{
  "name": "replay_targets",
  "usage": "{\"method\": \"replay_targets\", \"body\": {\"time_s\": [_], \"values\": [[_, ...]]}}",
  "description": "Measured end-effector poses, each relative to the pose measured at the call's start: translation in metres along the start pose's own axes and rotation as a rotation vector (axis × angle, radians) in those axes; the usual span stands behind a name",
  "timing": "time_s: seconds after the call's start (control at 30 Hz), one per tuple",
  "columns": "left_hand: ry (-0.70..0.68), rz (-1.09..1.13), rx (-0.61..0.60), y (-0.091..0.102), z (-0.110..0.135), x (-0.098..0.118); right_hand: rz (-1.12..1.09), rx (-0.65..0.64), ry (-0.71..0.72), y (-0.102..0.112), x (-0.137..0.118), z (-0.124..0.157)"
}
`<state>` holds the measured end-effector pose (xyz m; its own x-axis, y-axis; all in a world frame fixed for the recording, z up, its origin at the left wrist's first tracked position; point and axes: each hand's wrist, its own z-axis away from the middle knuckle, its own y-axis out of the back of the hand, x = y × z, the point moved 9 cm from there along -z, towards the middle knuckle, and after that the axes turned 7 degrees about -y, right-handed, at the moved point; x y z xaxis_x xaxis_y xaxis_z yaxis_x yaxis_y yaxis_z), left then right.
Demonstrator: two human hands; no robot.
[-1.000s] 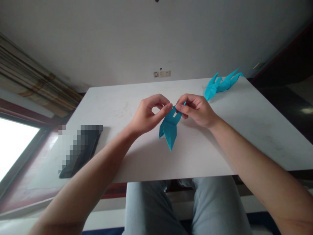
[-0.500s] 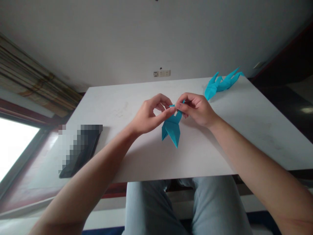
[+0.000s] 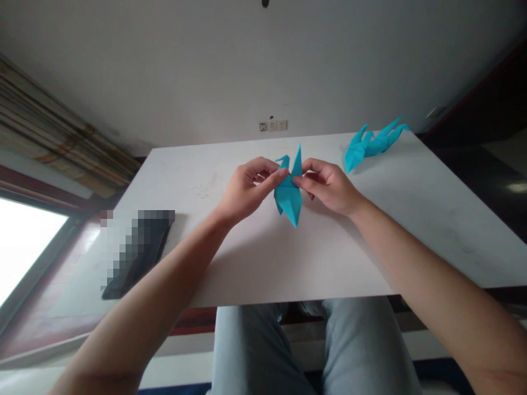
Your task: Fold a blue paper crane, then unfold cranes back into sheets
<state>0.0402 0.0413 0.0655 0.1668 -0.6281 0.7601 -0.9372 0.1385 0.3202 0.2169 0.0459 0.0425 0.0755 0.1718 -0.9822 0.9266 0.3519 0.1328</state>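
Note:
A blue origami crane [image 3: 289, 198] is held up between my two hands, above the middle of the white table [image 3: 255, 274]. Its bent head and upright tail point away from me, and its wings hang toward me. My left hand [image 3: 252, 186] pinches it from the left, thumb on the near face near the neck. From the right, my right hand [image 3: 327, 184] pinches it at the base of the tail with thumb and fingertips. The fingers behind the paper are partly hidden.
Other blue folded paper cranes [image 3: 373, 145] stand at the table's far right corner. A dark flat object [image 3: 142, 258], partly pixelated, lies at the left edge. Behind the table is a wall with sockets [image 3: 272, 125]; a curtain [image 3: 53, 120] hangs at left.
Both hands have shifted their grip lower on the crane. Its head and tail points now stand clear above my fingers, and its body sits slightly higher and more tilted.

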Motion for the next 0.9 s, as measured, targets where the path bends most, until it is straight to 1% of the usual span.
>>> {"method": "replay_targets", "body": {"time_s": [0.17,0.2,0.27,0.33,0.37,0.5,0.57,0.63,0.7,0.77,0.9], "values": [[-0.023,-0.042,0.062,0.010,0.005,0.009,-0.072,0.098,0.025,0.011,0.002,-0.004],[-0.040,-0.057,0.048,0.010,0.006,0.013,-0.105,0.115,0.022,0.014,0.003,-0.005],[-0.103,-0.123,-0.040,0.002,0.010,0.020,-0.172,0.128,0.022,0.017,0.005,-0.007],[-0.159,-0.203,-0.102,-0.005,0.013,0.025,-0.206,0.109,0.014,0.016,0.007,-0.008],[-0.168,-0.242,-0.109,-0.006,0.013,0.026,-0.203,0.090,0.004,0.014,0.007,-0.008],[-0.193,-0.339,-0.036,0.000,0.011,0.025,-0.145,0.020,-0.024,0.004,0.008,-0.007],[-0.259,-0.354,-0.031,0.002,0.010,0.028,-0.167,0.041,-0.009,0.007,0.005,-0.007],[-0.307,-0.360,-0.063,0.000,0.010,0.030,-0.219,0.075,-0.009,0.013,0.005,-0.007],[-0.309,-0.358,-0.092,-0.003,0.011,0.027,-0.263,0.080,-0.042,0.016,0.008,-0.008],[-0.295,-0.349,-0.094,-0.005,0.011,0.023,-0.261,0.053,-0.081,0.015,0.011,-0.008],[-0.309,-0.372,-0.099,-0.003,0.008,0.022,-0.173,-0.047,-0.123,0.003,0.014,-0.004]]}}
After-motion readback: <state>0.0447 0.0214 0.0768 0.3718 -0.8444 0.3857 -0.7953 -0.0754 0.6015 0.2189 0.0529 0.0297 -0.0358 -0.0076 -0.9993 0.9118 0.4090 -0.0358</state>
